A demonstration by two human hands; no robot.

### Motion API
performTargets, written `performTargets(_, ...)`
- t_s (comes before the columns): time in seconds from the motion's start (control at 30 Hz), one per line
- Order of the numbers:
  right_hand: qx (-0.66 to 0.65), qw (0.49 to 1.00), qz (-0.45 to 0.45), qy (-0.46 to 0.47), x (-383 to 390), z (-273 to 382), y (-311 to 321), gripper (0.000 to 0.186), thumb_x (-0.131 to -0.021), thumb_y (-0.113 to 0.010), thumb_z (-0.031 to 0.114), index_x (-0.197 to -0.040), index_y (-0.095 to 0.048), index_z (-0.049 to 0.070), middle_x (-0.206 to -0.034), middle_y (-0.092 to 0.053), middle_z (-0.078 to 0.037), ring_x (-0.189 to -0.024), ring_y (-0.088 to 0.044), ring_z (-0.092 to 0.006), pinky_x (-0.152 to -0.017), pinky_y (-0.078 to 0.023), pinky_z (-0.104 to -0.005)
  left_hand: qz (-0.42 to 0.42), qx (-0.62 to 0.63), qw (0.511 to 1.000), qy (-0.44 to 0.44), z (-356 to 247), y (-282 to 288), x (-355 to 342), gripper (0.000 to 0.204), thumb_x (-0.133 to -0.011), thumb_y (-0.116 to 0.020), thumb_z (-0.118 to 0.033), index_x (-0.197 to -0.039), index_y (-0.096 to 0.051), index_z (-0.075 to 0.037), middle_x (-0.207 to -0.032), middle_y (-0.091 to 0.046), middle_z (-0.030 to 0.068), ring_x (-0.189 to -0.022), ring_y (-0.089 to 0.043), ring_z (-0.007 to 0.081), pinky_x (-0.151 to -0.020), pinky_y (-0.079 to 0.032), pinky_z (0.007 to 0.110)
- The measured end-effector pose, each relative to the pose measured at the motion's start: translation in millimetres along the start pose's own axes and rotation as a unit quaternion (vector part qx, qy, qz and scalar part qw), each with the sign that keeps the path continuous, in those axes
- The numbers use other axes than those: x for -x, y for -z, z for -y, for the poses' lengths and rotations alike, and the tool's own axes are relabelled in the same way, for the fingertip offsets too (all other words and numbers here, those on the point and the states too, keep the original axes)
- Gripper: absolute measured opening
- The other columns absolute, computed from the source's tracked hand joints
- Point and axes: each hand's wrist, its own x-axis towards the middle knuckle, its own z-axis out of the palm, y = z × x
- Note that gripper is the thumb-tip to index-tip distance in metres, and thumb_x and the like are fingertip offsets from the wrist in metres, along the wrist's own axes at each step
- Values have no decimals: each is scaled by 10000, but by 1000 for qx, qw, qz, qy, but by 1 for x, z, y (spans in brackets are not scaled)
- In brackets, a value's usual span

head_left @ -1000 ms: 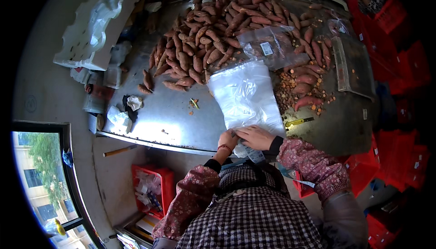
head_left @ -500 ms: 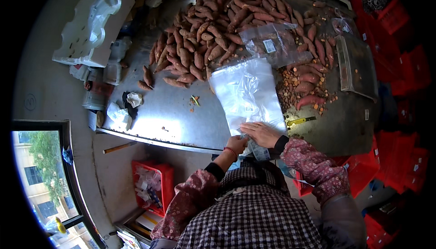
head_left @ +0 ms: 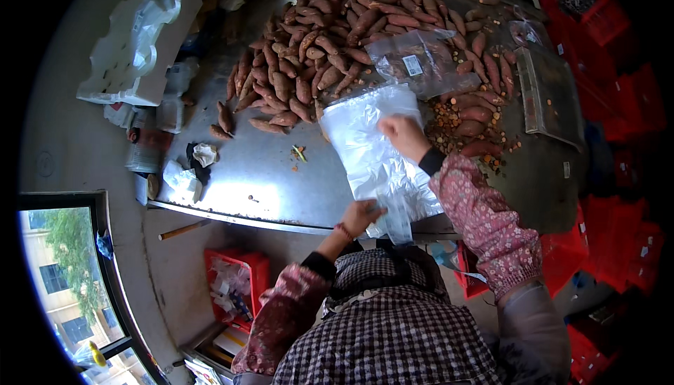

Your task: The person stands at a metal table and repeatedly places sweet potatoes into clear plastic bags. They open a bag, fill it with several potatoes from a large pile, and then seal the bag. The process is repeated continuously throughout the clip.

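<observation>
A stack of clear plastic bags lies at the table's front edge, its near end hanging over. My left hand is closed at that near end, its thumb and fingers pinching the edge of a clear plastic bag. Over the upper part of the stack, my right hand is curled closed; what its fingers hold, if anything, is hidden. A filled clear bag with a white label lies just beyond the stack. Behind spreads a large heap of sweet potatoes.
Small cut pieces litter the metal table right of the bags. A scale-like metal tray stands farther right. Red crates are stacked at the right; another red crate with plastic sits below left. A white foam box stands far left.
My right hand has lifted from the near end and moved up over the stack, curling closed. My left hand has shifted slightly left. The yellow utility knife is now hidden behind my right sleeve.
</observation>
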Motion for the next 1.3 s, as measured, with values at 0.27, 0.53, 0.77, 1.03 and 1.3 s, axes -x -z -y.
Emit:
performTargets(0.27, 24, 969, 235, 70, 99, 29, -20, 190, -864, -546, 177, -1014, -600, 74, -987, -594, -146, -890, -590, -285, -777, -462, -395, -61, -199, 972, 110, 24, 7, -44, 436, -826, -588, -401, -969, -664, 4, -977, -639, 245, -949, -607, 373, -831, -472, 443)
performTargets(0.53, 182, 948, 154, 211, 164, -50, -66, 312, -817, -522, 143, -1102, -575, 28, -1135, -563, -162, -1003, -551, -324, -875, -433, -433, -46, -197, 973, 111, 42, 0, -6, 428, -871, -524, -352, -1023, -613, 37, -987, -636, 246, -951, -587, 413, -835, -464, 467)
performTargets(0.77, 206, 897, 387, 64, 154, -61, -65, 430, -818, -508, 142, -1241, -527, 65, -1286, -496, -189, -1163, -474, -341, -1008, -358, -433, -8, 52, 989, 141, -16, -22, -28, 390, -855, -624, -378, -942, -635, 2, -722, -642, 91, -593, -607, 200, -563, -485, 317)
performTargets(1.03, 169, 967, 167, 87, 158, -60, -49, 440, -874, -491, 198, -1305, -472, 107, -1299, -509, -116, -1187, -468, -305, -1024, -358, -441, 62, -81, 992, -71, 4, -39, 57, 290, -887, -616, -292, -961, -633, -12, -700, -613, 145, -616, -565, 170, -621, -470, 322)
performTargets(1.3, 37, 999, -17, -21, 19, -13, -7, 107, -825, -601, 159, -893, -625, 81, -743, -637, -83, -683, -623, -210, -629, -487, -366, 10, 29, 1000, -7, 12, 1, 3, 259, -875, -660, -250, -878, -646, 9, -672, -631, 69, -579, -546, 86, -553, -460, 267)
